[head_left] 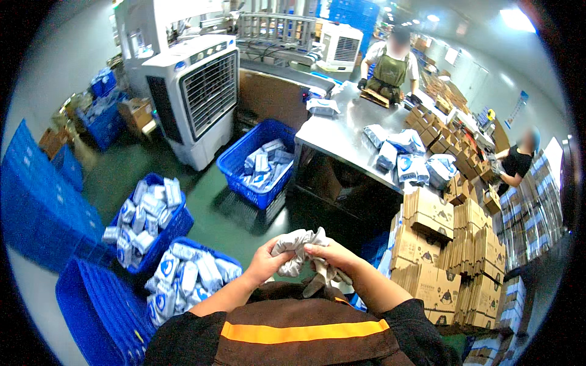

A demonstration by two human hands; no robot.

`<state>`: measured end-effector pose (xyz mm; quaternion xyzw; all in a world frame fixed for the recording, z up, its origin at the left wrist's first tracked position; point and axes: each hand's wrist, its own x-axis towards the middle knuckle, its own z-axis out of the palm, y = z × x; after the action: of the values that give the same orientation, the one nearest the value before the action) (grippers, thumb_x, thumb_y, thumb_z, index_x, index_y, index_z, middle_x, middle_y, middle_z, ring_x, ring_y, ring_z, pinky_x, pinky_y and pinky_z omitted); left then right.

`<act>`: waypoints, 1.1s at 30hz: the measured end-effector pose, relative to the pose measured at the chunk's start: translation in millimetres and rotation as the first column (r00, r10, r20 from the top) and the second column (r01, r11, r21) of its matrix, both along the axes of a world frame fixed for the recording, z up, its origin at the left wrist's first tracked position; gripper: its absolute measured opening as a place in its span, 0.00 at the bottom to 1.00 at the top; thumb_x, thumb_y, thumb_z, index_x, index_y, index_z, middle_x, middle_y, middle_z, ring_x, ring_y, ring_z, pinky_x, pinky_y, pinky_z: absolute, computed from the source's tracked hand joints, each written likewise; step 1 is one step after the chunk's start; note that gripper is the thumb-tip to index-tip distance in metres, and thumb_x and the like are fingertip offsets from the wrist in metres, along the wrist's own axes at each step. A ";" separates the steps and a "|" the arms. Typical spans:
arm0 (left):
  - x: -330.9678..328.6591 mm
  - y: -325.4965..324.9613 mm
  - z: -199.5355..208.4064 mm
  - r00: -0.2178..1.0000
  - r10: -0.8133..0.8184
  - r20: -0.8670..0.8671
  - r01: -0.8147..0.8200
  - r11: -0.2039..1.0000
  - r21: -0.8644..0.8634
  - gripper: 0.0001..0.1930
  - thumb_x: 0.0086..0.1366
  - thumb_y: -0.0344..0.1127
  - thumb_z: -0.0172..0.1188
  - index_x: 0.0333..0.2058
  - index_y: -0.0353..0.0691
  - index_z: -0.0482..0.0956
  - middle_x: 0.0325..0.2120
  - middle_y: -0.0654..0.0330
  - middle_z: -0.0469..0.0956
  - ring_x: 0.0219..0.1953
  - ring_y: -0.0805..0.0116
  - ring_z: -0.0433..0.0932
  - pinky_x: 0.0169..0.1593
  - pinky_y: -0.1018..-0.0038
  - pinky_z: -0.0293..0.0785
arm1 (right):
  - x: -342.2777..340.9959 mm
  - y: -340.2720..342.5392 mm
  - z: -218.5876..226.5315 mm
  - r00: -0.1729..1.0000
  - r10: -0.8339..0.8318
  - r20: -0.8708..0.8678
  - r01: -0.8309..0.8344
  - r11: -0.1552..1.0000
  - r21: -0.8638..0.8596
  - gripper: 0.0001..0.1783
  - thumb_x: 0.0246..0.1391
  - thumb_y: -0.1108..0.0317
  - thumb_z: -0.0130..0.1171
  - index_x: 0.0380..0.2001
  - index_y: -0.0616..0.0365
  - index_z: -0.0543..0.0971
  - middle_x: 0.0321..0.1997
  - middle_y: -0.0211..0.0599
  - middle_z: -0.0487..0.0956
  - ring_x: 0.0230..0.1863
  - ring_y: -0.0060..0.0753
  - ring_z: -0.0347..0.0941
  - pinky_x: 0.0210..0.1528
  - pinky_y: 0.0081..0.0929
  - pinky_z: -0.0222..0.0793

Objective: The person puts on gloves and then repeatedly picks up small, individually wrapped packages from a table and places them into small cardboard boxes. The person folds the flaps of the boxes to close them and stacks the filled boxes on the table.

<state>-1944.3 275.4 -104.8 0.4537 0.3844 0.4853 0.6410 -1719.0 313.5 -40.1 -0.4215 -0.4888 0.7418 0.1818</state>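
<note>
Left hand [266, 259] pinches bunched pale cloth [295, 249]; right hand [337, 255] pinches other side. Cloth runs across between hands, loose end below right hand.

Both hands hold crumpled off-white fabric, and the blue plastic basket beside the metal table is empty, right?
Not empty: the head view shows white-and-blue packages in that blue plastic basket. Left hand and right hand do hold the fabric.
</note>
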 end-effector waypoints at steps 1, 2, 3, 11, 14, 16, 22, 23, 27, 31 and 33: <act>-0.7 28.1 -4.2 1.000 -0.026 0.008 0.026 0.999 -0.021 0.22 0.66 0.30 0.64 0.57 0.35 0.75 0.48 0.63 0.80 0.49 0.74 0.77 0.55 0.73 0.73 | 3.7 20.2 -8.7 0.994 -0.105 0.014 0.103 0.992 0.074 0.26 0.57 0.48 0.67 0.48 0.58 0.81 0.43 0.30 0.82 0.41 0.24 0.76 0.47 0.27 0.72; 1.4 57.2 -5.5 0.998 -0.058 0.022 0.058 0.998 -0.036 0.21 0.66 0.30 0.64 0.57 0.35 0.75 0.48 0.62 0.80 0.49 0.75 0.77 0.55 0.73 0.73 | 10.8 42.7 -24.6 0.976 -0.215 0.028 0.209 0.966 0.154 0.26 0.57 0.48 0.67 0.48 0.57 0.81 0.42 0.30 0.82 0.40 0.24 0.76 0.45 0.26 0.72; 4.1 86.6 -4.7 0.999 -0.050 -0.021 0.048 0.993 -0.107 0.19 0.67 0.32 0.63 0.55 0.36 0.76 0.47 0.61 0.80 0.47 0.76 0.78 0.53 0.73 0.74 | 19.8 69.7 -38.2 0.945 -0.326 0.034 0.309 0.922 0.235 0.25 0.57 0.47 0.67 0.47 0.57 0.81 0.42 0.31 0.82 0.39 0.24 0.76 0.44 0.26 0.72; 81.4 303.6 -16.5 0.970 -0.163 0.178 0.230 0.852 -0.471 0.17 0.72 0.44 0.55 0.55 0.43 0.74 0.43 0.64 0.82 0.40 0.72 0.81 0.40 0.72 0.77 | 167.0 211.6 -66.4 0.243 -0.922 -0.301 0.753 0.375 -0.541 0.26 0.50 0.39 0.70 0.29 0.51 0.77 0.22 0.33 0.78 0.21 0.32 0.76 0.25 0.31 0.75; 110.5 381.3 -44.0 0.963 -0.270 0.009 0.234 0.819 -0.523 0.16 0.71 0.41 0.55 0.56 0.48 0.73 0.41 0.67 0.81 0.36 0.75 0.79 0.31 0.74 0.74 | 208.4 271.6 -79.8 0.015 -0.932 -0.362 0.792 0.232 -0.564 0.23 0.51 0.45 0.71 0.29 0.54 0.78 0.24 0.37 0.80 0.24 0.35 0.77 0.31 0.33 0.77; 136.1 429.0 -58.0 0.949 -0.312 -0.043 0.243 0.812 -0.530 0.17 0.70 0.39 0.55 0.56 0.51 0.73 0.39 0.69 0.81 0.34 0.76 0.77 0.27 0.77 0.71 | 229.8 314.3 -95.6 -0.006 -0.912 -0.411 0.785 0.250 -0.566 0.20 0.54 0.49 0.65 0.31 0.57 0.80 0.26 0.39 0.81 0.28 0.38 0.79 0.37 0.38 0.79; 183.2 586.5 -91.1 0.939 -0.327 -0.105 0.252 0.863 -0.438 0.23 0.68 0.38 0.58 0.61 0.50 0.69 0.44 0.67 0.80 0.37 0.75 0.78 0.29 0.77 0.72 | 237.7 467.3 -88.5 0.117 -0.921 -0.371 0.663 0.351 -0.662 0.22 0.57 0.49 0.58 0.34 0.61 0.79 0.30 0.43 0.80 0.34 0.41 0.78 0.43 0.38 0.77; 192.6 612.0 -91.1 0.941 -0.327 -0.085 0.264 0.869 -0.419 0.28 0.68 0.39 0.59 0.65 0.46 0.64 0.50 0.59 0.77 0.46 0.68 0.77 0.40 0.68 0.74 | 246.4 488.7 -90.4 0.150 -0.921 -0.359 0.655 0.364 -0.662 0.22 0.59 0.49 0.58 0.34 0.60 0.78 0.31 0.43 0.80 0.35 0.41 0.78 0.44 0.38 0.77; 219.9 696.3 -94.6 0.819 -0.218 -0.531 0.009 0.930 -0.368 0.50 0.64 0.51 0.63 0.74 0.42 0.41 0.66 0.35 0.58 0.69 0.47 0.59 0.67 0.54 0.59 | 260.6 554.1 -70.2 0.105 -0.914 -0.391 0.618 0.368 -0.695 0.23 0.59 0.45 0.58 0.33 0.57 0.78 0.32 0.40 0.80 0.37 0.40 0.78 0.46 0.40 0.76; 278.3 696.0 -64.2 0.762 -0.611 -0.213 0.540 0.782 -0.311 0.47 0.64 0.52 0.64 0.72 0.40 0.47 0.63 0.47 0.65 0.64 0.56 0.65 0.65 0.63 0.63 | 260.3 585.5 -82.8 -0.047 -0.959 -0.278 0.737 0.155 -0.658 0.23 0.61 0.43 0.58 0.35 0.53 0.78 0.34 0.36 0.81 0.39 0.39 0.78 0.49 0.42 0.76; 294.6 693.6 -41.2 0.720 -0.666 -0.196 0.644 0.746 -0.170 0.41 0.65 0.47 0.65 0.70 0.39 0.55 0.58 0.52 0.70 0.59 0.63 0.69 0.62 0.67 0.66 | 246.1 596.5 -87.4 -0.029 -0.957 -0.288 0.765 0.164 -0.623 0.23 0.62 0.43 0.56 0.36 0.53 0.78 0.35 0.36 0.81 0.41 0.39 0.78 0.52 0.43 0.75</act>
<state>-1649.7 969.0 -146.0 0.5871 0.2961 0.1500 0.7383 -1472.9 910.0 -127.5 -0.3686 0.0990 0.6041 0.6996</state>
